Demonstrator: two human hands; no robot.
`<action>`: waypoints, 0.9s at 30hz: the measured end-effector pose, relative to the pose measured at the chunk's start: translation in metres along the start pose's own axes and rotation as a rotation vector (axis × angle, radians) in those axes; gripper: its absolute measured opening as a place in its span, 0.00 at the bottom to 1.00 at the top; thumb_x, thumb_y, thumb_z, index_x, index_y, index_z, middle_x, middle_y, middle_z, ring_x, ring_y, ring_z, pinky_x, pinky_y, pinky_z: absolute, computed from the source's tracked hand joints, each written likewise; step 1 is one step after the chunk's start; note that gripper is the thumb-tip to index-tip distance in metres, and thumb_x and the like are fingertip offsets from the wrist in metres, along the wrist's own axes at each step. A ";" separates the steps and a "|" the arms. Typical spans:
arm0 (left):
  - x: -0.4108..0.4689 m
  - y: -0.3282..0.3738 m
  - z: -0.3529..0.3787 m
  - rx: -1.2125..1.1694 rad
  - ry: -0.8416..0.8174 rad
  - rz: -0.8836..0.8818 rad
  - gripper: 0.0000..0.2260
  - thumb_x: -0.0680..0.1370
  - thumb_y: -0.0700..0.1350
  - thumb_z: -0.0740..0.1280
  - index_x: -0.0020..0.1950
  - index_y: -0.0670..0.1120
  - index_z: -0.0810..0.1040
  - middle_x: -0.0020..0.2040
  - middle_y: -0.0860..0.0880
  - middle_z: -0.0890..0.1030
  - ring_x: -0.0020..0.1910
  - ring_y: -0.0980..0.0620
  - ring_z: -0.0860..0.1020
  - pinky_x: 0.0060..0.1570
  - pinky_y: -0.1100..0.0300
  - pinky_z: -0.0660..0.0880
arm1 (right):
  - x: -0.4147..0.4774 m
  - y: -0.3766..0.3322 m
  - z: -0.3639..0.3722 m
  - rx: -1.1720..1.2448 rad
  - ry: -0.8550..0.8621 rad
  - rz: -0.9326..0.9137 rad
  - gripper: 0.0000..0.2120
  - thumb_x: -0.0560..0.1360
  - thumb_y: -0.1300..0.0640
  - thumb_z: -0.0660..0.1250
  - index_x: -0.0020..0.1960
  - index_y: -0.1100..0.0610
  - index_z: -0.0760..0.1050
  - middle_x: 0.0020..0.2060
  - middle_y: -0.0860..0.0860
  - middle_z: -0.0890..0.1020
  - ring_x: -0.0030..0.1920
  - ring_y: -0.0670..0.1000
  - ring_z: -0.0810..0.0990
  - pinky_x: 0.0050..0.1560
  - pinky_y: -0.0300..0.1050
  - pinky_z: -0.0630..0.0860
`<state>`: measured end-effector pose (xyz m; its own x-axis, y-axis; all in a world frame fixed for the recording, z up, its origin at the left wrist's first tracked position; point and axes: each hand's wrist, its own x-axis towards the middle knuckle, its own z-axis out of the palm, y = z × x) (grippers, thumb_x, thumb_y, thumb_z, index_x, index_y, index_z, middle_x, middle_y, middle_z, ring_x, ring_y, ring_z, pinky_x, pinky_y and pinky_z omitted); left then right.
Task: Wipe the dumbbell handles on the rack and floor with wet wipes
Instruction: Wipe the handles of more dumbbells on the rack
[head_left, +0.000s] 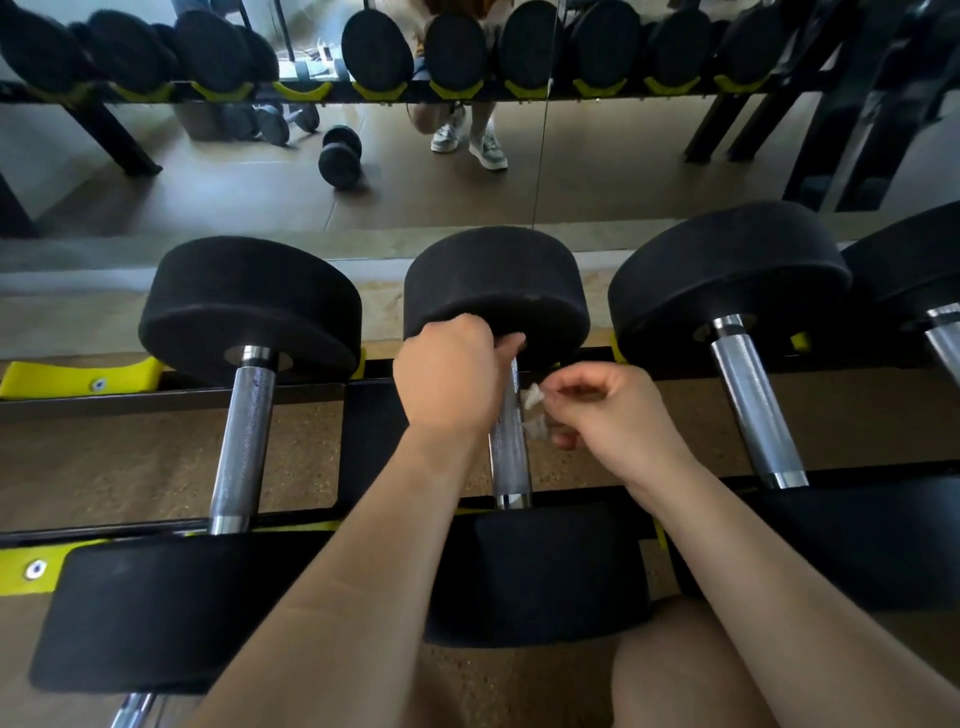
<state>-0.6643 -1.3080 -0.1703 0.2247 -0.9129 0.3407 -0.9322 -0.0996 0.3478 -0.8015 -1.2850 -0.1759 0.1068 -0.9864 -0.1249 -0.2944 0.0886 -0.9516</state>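
Knurled steel first, at the left: neighbouring dumbbell handle (241, 441) on the rack (182, 397), untouched. Next across, left hand (452, 379) curled round the far end of the middle dumbbell handle (509, 457), tight against the black far head (493, 275). Runs away from the body, near to far, with most of its length bare below that grip. Just right of it, touching or nearly so, crumpled wet wipe (532, 397), pinched in the fingertips of the right hand (608, 410). Nearer hand for the wiping stroke: probably a short press leftward onto the shaft, then along that axis. Farther right, another handle (753, 405), not yet reached.
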 end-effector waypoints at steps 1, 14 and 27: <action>0.000 -0.002 0.001 -0.029 0.006 -0.001 0.20 0.78 0.58 0.63 0.35 0.44 0.77 0.32 0.47 0.79 0.34 0.45 0.79 0.35 0.56 0.74 | 0.002 -0.001 0.003 -0.002 -0.029 0.003 0.06 0.76 0.63 0.68 0.48 0.54 0.81 0.44 0.49 0.82 0.41 0.46 0.83 0.38 0.36 0.80; -0.032 -0.042 -0.010 -0.721 -0.348 -0.230 0.15 0.74 0.32 0.67 0.38 0.51 0.81 0.33 0.51 0.83 0.35 0.55 0.82 0.40 0.59 0.80 | 0.016 -0.007 0.016 -0.535 -0.003 -0.420 0.01 0.71 0.55 0.75 0.41 0.52 0.84 0.37 0.42 0.76 0.38 0.41 0.76 0.39 0.33 0.71; -0.058 -0.047 -0.033 -0.615 -0.563 -0.125 0.01 0.71 0.47 0.76 0.40 0.52 0.85 0.36 0.53 0.84 0.38 0.57 0.82 0.43 0.62 0.79 | 0.001 -0.013 0.007 -0.637 -0.465 -0.225 0.14 0.69 0.57 0.76 0.30 0.44 0.77 0.29 0.41 0.79 0.31 0.37 0.78 0.33 0.28 0.70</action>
<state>-0.6245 -1.2379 -0.1777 -0.0114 -0.9868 -0.1613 -0.5525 -0.1282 0.8236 -0.7913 -1.2861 -0.1654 0.5693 -0.8005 -0.1872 -0.6869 -0.3382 -0.6432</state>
